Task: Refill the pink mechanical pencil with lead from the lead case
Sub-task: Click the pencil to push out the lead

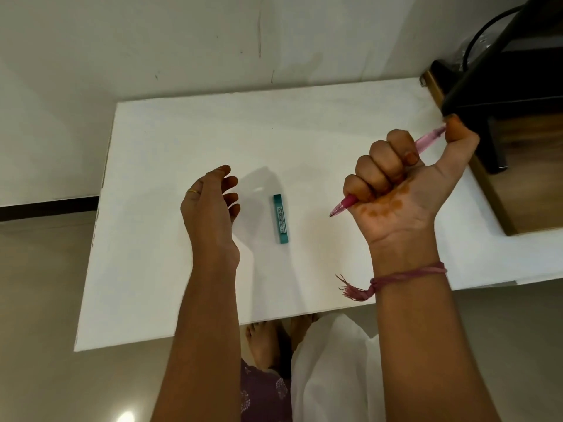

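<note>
The teal lead case (pixel 281 218) lies flat on the white bench (pixel 170 141), long side running away from the person, between the two hands and touching neither. It carries a pale label with small print along its length, too fine to read; no brand can be made out.

The right hand (pixel 402 184) is raised above the bench with its palm turned toward the camera. Its grip is a closed fist around the pink mechanical pencil (pixel 345 205): four fingers curl over the barrel and the thumb presses on the upper end. The pencil slants across the fist, its pointed tip sticking out low on the left and the translucent pink upper part showing near the thumb; the middle of the barrel is hidden inside the fist. Orange-brown marks stain the palm and fingertips, and a pink thread bracelet (pixel 405 280) with a frayed tassel is tied round the wrist.

The left hand (pixel 210 202) hovers just left of the case, its grip wide and holding nothing, fingers loosely bent toward the case. A thin gold ring (pixel 192 192) sits on one finger.

At the right edge a dark object (pixel 499 68) and a black cable (pixel 484 32) are cut off by the frame. Bare feet (pixel 262 342) show under the bench's near edge.
</note>
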